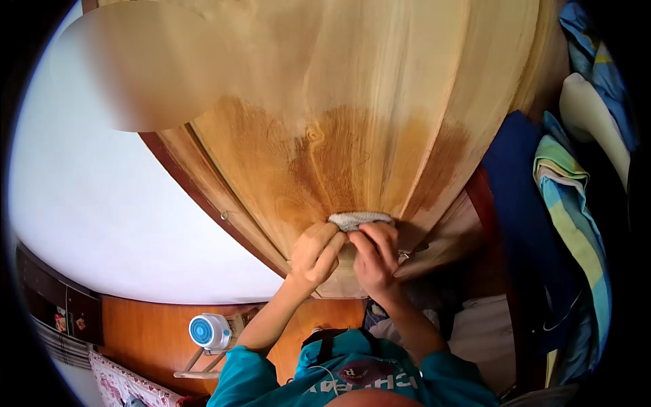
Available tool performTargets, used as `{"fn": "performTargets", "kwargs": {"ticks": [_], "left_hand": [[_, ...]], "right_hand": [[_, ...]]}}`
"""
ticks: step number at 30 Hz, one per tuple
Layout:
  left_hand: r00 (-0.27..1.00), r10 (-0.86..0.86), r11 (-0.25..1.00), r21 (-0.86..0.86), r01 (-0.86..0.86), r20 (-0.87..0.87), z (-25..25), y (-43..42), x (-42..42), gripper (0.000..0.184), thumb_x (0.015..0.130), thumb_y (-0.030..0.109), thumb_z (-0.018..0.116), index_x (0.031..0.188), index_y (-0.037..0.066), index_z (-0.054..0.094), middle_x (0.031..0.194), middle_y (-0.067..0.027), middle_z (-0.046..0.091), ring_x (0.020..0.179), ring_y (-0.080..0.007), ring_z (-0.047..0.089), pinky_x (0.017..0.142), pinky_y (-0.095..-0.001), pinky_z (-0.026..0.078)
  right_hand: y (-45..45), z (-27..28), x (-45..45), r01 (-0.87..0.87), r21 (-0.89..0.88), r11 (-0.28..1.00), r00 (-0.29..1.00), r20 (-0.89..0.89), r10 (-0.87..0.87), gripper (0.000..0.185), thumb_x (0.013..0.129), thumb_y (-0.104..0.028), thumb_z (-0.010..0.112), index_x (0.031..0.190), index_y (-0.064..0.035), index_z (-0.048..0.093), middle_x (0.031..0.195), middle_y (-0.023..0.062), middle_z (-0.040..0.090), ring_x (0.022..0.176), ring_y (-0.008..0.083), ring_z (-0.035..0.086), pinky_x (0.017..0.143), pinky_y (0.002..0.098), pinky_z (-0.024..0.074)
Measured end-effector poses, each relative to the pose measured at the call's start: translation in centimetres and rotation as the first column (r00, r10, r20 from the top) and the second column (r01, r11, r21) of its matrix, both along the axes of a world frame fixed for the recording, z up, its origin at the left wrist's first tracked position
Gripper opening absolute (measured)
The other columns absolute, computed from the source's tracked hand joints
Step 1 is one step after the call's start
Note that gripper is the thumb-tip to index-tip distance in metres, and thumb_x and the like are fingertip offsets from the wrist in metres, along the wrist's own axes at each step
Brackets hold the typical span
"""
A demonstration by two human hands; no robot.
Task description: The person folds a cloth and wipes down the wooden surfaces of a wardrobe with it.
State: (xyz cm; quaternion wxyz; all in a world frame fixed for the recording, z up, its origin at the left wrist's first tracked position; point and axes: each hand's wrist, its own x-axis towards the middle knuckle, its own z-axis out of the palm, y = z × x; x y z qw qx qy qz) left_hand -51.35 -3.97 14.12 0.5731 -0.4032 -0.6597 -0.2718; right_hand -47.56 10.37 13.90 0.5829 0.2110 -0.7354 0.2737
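A whitish-grey cloth (pixel 357 220), bunched into a flat pad, lies against a tall wooden door (pixel 352 163). My left hand (pixel 316 252) grips the cloth's left end with bent fingers. On its right end, my right hand (pixel 375 254) has its fingers curled over the fabric. Both hands are close together, low on the wood. Above the cloth, the surface shows a darker, glossy patch (pixel 319 146) around a knot, while the wood higher up looks paler. The palms are turned out of sight.
Hanging clothes (pixel 563 197) crowd the right side. To the left stands a white wall (pixel 122 217). Below are a small blue-and-white fan (pixel 209 332) on a wooden stool (pixel 203 366), a dark cabinet (pixel 57 298) and a patterned bedspread (pixel 125 383). A metal handle (pixel 405 256) sits beside my right hand.
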Motion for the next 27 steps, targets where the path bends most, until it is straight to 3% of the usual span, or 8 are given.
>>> {"fn": "performTargets", "kwargs": {"ticks": [2, 7, 11, 14, 16, 20, 23, 27], "left_hand": [[0.995, -0.025, 0.998, -0.06, 0.031, 0.092, -2.5, -0.8, 0.6, 0.03, 0.067, -0.005, 0.073, 0.097, -0.004, 0.072, 0.102, -0.0167, 0.068, 0.09, -0.0331, 0.068, 0.075, -0.0386, 0.058], [0.98, 0.034, 0.994, -0.104, -0.014, 0.194, -1.8, -1.6, 2.1, 0.037, 0.064, -0.004, 0.069, 0.102, -0.005, 0.071, 0.105, -0.0171, 0.067, 0.091, -0.0325, 0.068, 0.074, -0.038, 0.057], [0.993, 0.079, 0.992, -0.102, -0.069, 0.091, 2.0, -2.3, 1.3, 0.036, 0.066, -0.003, 0.07, 0.101, -0.004, 0.072, 0.107, -0.0171, 0.068, 0.088, -0.0309, 0.066, 0.072, -0.0358, 0.056], [0.993, 0.114, 0.993, -0.003, -0.114, -0.041, 5.0, -3.5, 0.5, 0.031, 0.067, -0.002, 0.072, 0.098, -0.004, 0.073, 0.105, -0.0181, 0.069, 0.088, -0.0311, 0.067, 0.071, -0.0378, 0.056], [0.982, 0.156, 0.986, 0.083, -0.148, -0.108, 6.8, -4.2, -0.5, 0.027, 0.066, -0.009, 0.073, 0.094, -0.004, 0.072, 0.099, -0.0174, 0.069, 0.086, -0.032, 0.067, 0.071, -0.0382, 0.055], [0.976, 0.197, 0.975, 0.122, -0.185, -0.096, 7.4, -5.3, -0.7, 0.025, 0.065, -0.013, 0.073, 0.089, -0.005, 0.07, 0.094, -0.0176, 0.069, 0.082, -0.0322, 0.066, 0.07, -0.0378, 0.053], [0.988, 0.149, 0.988, 0.054, -0.147, -0.032, 3.3, -6.8, -0.6, 0.028, 0.067, -0.01, 0.074, 0.095, -0.006, 0.072, 0.1, -0.0176, 0.069, 0.088, -0.0348, 0.068, 0.071, -0.0388, 0.056], [0.991, 0.065, 0.996, -0.072, -0.056, 0.118, -4.2, -8.8, -0.1, 0.023, 0.071, -0.008, 0.072, 0.094, -0.009, 0.07, 0.099, -0.0209, 0.067, 0.087, -0.0375, 0.069, 0.073, -0.0418, 0.059]], "right_hand": [[-0.3, -2.8, 0.6, -0.002, 0.011, 1.0, 0.998, 0.056, 0.001, 0.028, 0.078, 0.015, 0.067, 0.102, 0.0012, 0.071, 0.106, 0.0146, 0.066, 0.095, 0.0326, 0.063, 0.079, 0.0404, 0.054], [-0.7, -3.2, 0.9, -0.056, -0.033, 0.998, 0.994, 0.092, 0.059, 0.028, 0.08, 0.015, 0.068, 0.105, 0.0004, 0.071, 0.107, 0.0143, 0.065, 0.094, 0.0336, 0.062, 0.081, 0.0419, 0.0527], [-2.0, 0.7, 0.1, -0.056, -0.035, 0.998, 0.998, 0.027, 0.057, 0.031, 0.08, 0.013, 0.069, 0.107, -0.0011, 0.071, 0.109, 0.0141, 0.064, 0.098, 0.0335, 0.061, 0.081, 0.0418, 0.0525], [-3.8, 3.8, -1.4, -0.053, -0.041, 0.998, 0.998, -0.041, 0.052, 0.03, 0.079, 0.01, 0.071, 0.106, -0.0016, 0.072, 0.109, 0.0136, 0.064, 0.098, 0.0326, 0.061, 0.081, 0.0413, 0.0528], [-5.1, 6.0, -2.6, -0.064, -0.006, 0.998, 0.984, -0.164, 0.062, 0.028, 0.077, 0.006, 0.075, 0.104, -0.002, 0.073, 0.108, 0.0131, 0.064, 0.098, 0.031, 0.061, 0.08, 0.0398, 0.0531], [-6.5, 7.3, -3.2, -0.077, -0.003, 0.997, 0.98, -0.185, 0.075, 0.028, 0.076, 0.0, 0.079, 0.103, -0.0015, 0.072, 0.108, 0.0118, 0.065, 0.098, 0.0294, 0.062, 0.08, 0.0377, 0.0539], [-6.5, 4.3, -2.5, -0.135, 0.072, 0.988, 0.987, -0.08, 0.141, 0.027, 0.078, 0.0, 0.078, 0.104, -0.0005, 0.071, 0.108, 0.0119, 0.066, 0.098, 0.0291, 0.062, 0.082, 0.0376, 0.0539], [-6.7, -4.4, -2.0, -0.158, 0.127, 0.979, 0.987, 0.05, 0.153, 0.025, 0.082, 0.001, 0.072, 0.107, 0.0006, 0.07, 0.107, 0.0134, 0.065, 0.093, 0.0289, 0.061, 0.08, 0.0378, 0.0535]]}}
